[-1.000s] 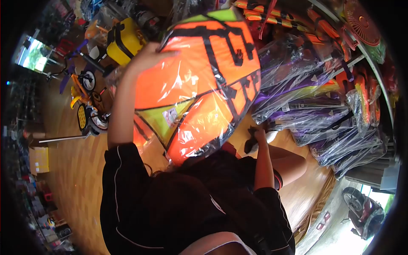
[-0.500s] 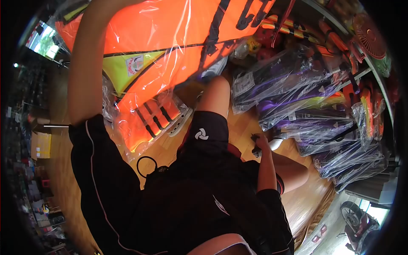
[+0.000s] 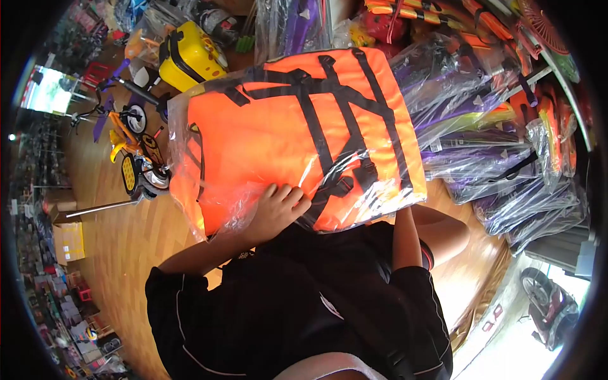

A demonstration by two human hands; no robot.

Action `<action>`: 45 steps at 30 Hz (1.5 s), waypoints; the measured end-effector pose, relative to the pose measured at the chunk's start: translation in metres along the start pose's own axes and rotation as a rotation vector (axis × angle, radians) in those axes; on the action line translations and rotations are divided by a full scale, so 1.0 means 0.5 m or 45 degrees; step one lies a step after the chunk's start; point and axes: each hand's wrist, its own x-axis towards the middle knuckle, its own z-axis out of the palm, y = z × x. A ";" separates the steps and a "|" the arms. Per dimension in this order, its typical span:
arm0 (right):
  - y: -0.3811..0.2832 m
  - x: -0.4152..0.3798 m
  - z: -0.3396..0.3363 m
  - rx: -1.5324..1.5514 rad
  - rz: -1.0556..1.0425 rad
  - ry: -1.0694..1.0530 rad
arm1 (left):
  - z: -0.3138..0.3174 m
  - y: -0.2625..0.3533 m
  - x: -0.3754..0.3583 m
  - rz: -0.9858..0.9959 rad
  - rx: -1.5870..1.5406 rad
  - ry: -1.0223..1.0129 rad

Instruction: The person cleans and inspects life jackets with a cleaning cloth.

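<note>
A bright orange life jacket [image 3: 259,139] with black straps lies across my lap in a clear plastic bag, its strapped side facing up. At its near edge, my left hand [image 3: 278,210] has its fingers curled over the bagged jacket and grips it. My right forearm [image 3: 406,237] runs up beneath the jacket's near right corner, so the right hand and its fingers are hidden.
Plastic-wrapped purple items [image 3: 468,164] are piled on the right. A yellow suitcase [image 3: 190,57] stands at the back left, near a small orange bicycle [image 3: 142,149]. A metal rod [image 3: 104,209] and a cardboard box [image 3: 68,242] are farther left. A motorbike [image 3: 548,304] is at the lower right.
The life jacket has come down from my raised left arm onto my lap, strapped side up. My left hand now grips its near edge. My right hand, earlier holding something dark, is now covered.
</note>
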 end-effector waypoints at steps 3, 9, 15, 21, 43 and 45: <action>-0.037 0.051 -0.011 0.057 0.106 0.117 | 0.024 -0.010 -0.008 -0.080 -0.089 0.015; -0.025 -0.002 -0.100 0.149 0.285 0.353 | 0.013 -0.012 0.007 -0.175 -0.339 -0.111; 0.045 0.016 -0.230 0.273 0.425 0.565 | 0.023 0.011 0.008 -0.303 -0.526 -0.104; 0.121 -0.019 -0.356 0.635 0.363 0.803 | 0.017 0.014 0.015 -0.232 -0.562 -0.203; -0.558 0.009 -0.223 -0.073 -0.406 0.210 | 0.042 -0.176 -0.114 -1.438 -2.176 0.334; -0.563 0.010 -0.226 -0.041 -0.448 0.211 | 0.043 -0.190 -0.115 -1.562 -2.253 0.318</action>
